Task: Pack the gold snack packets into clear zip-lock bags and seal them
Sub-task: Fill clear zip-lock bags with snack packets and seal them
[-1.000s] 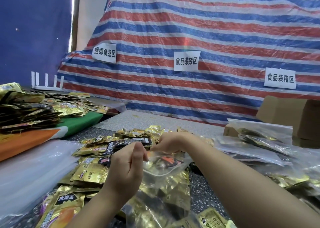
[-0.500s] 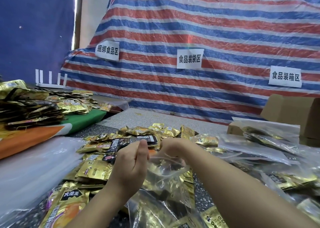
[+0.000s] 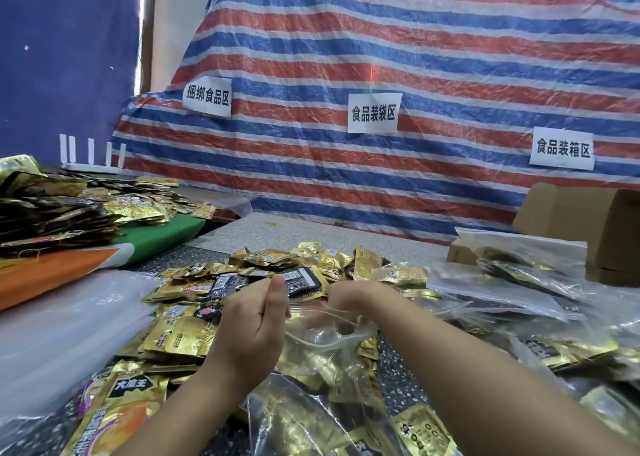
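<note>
Lying far left, on orange and green cloth (image 3: 52, 275), a tall stack of gold packets (image 3: 52, 209), not bagged. Lying nearer, just right of that, a sheaf of empty clear bags (image 3: 59, 334), waiting to be filled. Spreading across the middle of the speckled table (image 3: 398, 244), a loose heap of gold snack packets (image 3: 277, 265) with a few black ones mixed in, so plenty left to pack, by the look of it. Pinching the near end of the zip-lock bag's (image 3: 325, 348) mouth, the left hand (image 3: 252, 327), thumb pressed up against curled fingers. Gripping the far end of the same mouth, the right hand (image 3: 346, 299), fingers curled around the clear rim, though blurring too much to tell exactly how. Sagging between the two hands, the mouth of the bag, looking not yet closed along its length; sealing probably the step under way. Showing through the bag's clear wall lower down, several gold packets already inside, so filling seemingly done for this one. Piling up to the right, filled bags (image 3: 519, 275) holding gold and dark packets, seals too hard to judge. Standing far right, an open cardboard box (image 3: 588, 227), contents hidden.
</note>
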`<state>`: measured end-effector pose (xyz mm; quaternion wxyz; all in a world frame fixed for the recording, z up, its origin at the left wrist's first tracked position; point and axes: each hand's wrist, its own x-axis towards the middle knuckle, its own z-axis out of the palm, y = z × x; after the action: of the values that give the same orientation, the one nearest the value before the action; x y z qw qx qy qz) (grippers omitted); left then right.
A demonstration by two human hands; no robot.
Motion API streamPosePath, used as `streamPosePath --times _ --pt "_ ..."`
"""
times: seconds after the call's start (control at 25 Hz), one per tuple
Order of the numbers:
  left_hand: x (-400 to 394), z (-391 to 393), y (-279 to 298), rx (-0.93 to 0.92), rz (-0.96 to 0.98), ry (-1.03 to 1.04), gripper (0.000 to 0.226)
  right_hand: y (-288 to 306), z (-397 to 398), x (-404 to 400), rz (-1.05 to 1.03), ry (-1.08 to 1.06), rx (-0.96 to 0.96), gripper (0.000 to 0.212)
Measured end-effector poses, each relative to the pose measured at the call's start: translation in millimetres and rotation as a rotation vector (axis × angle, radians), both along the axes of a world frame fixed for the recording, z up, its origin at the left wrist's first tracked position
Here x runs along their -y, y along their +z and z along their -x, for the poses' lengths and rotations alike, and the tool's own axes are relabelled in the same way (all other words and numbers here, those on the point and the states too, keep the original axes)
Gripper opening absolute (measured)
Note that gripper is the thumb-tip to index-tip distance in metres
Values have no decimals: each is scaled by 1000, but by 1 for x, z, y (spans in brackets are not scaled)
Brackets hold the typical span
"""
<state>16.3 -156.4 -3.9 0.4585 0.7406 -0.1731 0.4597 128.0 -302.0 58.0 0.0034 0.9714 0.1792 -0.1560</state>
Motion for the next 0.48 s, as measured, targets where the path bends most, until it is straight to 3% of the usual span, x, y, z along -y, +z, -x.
streamPosePath --times 0.08,0.32,0.48 --pt "0 0 0 -10 -1 0 67 -8 -1 -2 -26 20 22 54" --pt "1 0 -1 -17 -1 -10 65 -6 2 4 -109 56 170 63" --pt "2 1 0 -34 9 -15 66 1 6 10 -15 152 419 32"
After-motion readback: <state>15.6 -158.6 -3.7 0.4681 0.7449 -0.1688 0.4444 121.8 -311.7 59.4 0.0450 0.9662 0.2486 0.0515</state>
